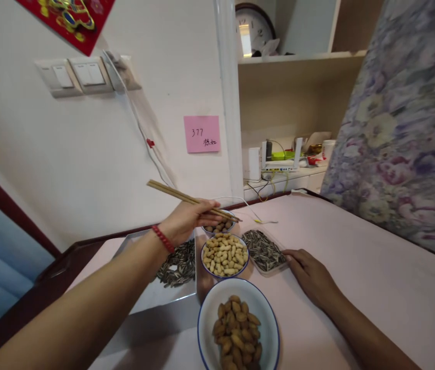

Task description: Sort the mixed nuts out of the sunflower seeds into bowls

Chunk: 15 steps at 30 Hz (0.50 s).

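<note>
My left hand (188, 218), a red bead bracelet (162, 239) at its wrist, is closed around a pair of chopsticks (171, 191). Their tips point right, over a bowl of round brown nuts (223, 226) that the hand partly hides. My right hand (310, 275) pinches the near right edge of a shallow clear tray (275, 270) filled with sunflower seeds (261, 249). Between the hands stands a blue-rimmed bowl of peanuts (225, 255). Closest to me is a larger white bowl (207, 324) with almonds in their shells (238, 331).
Left of the bowls, a white box (159, 308) contains more sunflower seeds (181, 264), partly behind my left forearm. A white cable (254, 213) lies at the table's back edge. Behind are a router (279, 165) on a shelf and a flowered curtain (398, 133).
</note>
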Each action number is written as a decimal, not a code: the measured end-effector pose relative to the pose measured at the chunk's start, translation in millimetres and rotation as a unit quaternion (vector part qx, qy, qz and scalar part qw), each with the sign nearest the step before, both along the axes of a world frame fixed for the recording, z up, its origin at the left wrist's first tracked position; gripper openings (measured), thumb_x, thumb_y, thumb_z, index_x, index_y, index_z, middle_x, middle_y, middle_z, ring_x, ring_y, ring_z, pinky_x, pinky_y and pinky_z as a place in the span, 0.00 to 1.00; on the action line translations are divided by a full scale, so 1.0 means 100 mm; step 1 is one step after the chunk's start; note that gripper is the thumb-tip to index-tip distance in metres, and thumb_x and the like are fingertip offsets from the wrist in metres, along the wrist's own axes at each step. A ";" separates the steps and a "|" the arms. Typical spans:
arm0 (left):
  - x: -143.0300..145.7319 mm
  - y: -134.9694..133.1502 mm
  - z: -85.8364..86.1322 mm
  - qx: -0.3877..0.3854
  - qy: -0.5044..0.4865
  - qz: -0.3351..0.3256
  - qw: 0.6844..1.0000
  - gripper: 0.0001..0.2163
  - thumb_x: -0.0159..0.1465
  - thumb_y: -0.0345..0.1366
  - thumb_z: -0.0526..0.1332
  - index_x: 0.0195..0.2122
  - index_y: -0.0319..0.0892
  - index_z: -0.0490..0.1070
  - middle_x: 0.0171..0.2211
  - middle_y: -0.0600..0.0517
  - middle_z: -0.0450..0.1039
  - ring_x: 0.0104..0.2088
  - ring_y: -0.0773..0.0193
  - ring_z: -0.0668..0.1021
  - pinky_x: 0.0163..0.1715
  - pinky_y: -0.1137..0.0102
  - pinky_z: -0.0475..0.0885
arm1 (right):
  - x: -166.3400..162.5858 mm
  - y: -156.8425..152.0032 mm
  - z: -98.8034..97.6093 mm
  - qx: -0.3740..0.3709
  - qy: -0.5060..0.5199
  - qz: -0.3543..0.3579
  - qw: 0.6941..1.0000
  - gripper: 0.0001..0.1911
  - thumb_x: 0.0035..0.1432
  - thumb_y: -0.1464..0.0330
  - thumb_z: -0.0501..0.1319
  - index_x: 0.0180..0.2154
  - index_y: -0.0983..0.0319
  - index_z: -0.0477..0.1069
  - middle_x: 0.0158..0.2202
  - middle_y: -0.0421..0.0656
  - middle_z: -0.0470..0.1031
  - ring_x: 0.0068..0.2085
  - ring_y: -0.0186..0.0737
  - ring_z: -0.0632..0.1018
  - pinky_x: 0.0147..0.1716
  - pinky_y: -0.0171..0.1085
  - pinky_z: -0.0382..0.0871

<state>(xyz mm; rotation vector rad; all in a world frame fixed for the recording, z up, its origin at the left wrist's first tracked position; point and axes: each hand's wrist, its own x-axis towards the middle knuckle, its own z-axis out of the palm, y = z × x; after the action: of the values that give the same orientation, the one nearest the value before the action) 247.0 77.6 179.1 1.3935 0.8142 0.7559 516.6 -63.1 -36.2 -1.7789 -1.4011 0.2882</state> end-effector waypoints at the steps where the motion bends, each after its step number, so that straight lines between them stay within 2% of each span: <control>1: 0.14 -0.04 -0.06 0.003 0.018 -0.021 1.000 0.05 0.65 0.29 0.63 0.37 0.31 0.78 0.32 0.39 0.83 0.30 0.61 0.84 0.32 0.72 0.80 | 0.00 0.00 0.01 0.000 0.001 0.001 1.000 0.23 0.66 0.52 0.48 0.49 0.54 0.74 0.48 0.43 0.76 0.51 0.44 0.75 0.53 0.44 0.68; 4: 0.40 -0.13 -0.20 0.003 0.056 -0.052 0.997 0.05 0.65 0.31 0.65 0.37 0.33 0.78 0.34 0.40 0.83 0.30 0.63 0.84 0.31 0.73 0.78 | -0.01 0.00 0.02 0.000 0.002 0.003 1.000 0.23 0.66 0.52 0.47 0.49 0.54 0.74 0.48 0.43 0.76 0.50 0.44 0.76 0.52 0.44 0.68; 7: 0.41 -0.17 -0.22 0.008 0.061 -0.059 0.996 0.06 0.66 0.31 0.64 0.38 0.33 0.78 0.37 0.39 0.83 0.33 0.63 0.84 0.33 0.73 0.78 | -0.01 0.00 0.02 0.001 0.003 0.003 1.000 0.22 0.66 0.52 0.47 0.49 0.54 0.74 0.48 0.43 0.76 0.50 0.44 0.76 0.51 0.44 0.68; 11: 0.18 -0.17 -0.11 0.022 0.036 -0.057 0.997 0.08 0.66 0.32 0.64 0.42 0.32 0.78 0.39 0.38 0.82 0.35 0.62 0.84 0.37 0.72 0.79 | 0.00 0.00 0.02 0.003 0.004 0.006 1.000 0.23 0.66 0.52 0.48 0.49 0.54 0.74 0.47 0.44 0.76 0.50 0.44 0.75 0.52 0.44 0.68; 15: -0.23 -0.16 0.04 0.033 0.005 -0.011 0.999 0.07 0.66 0.30 0.63 0.42 0.32 0.77 0.38 0.38 0.83 0.35 0.60 0.84 0.38 0.70 0.81 | 0.03 0.00 -0.03 -0.002 0.006 0.005 1.000 0.24 0.65 0.51 0.48 0.49 0.55 0.74 0.49 0.44 0.76 0.51 0.45 0.75 0.53 0.45 0.67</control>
<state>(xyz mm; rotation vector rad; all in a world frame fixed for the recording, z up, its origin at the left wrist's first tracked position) 224.4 61.6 183.1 1.4639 0.7865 0.7637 519.4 -62.7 -39.1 -1.7723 -1.4013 0.3070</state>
